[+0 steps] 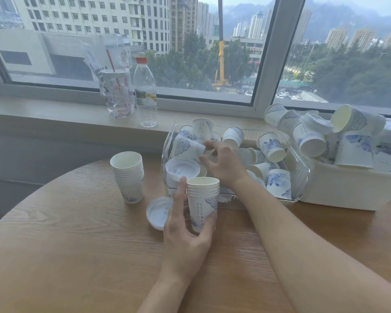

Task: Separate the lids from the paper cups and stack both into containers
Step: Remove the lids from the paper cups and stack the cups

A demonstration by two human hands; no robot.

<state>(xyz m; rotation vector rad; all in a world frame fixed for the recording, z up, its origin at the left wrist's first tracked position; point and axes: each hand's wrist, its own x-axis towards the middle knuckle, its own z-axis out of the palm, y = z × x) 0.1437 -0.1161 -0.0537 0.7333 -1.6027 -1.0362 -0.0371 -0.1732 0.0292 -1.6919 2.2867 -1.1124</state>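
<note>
Here hands (185, 231) grip stacked cups (202, 199)

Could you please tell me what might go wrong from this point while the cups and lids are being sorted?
1. The right hand reaches among loosely piled paper cups in the clear bin; it could knock some out.
2. The white bin is heaped above its rim, so tilted cups there may tumble onto the table.
3. The left hand holds a short cup stack beside a loose lid that could get nudged away.
</note>
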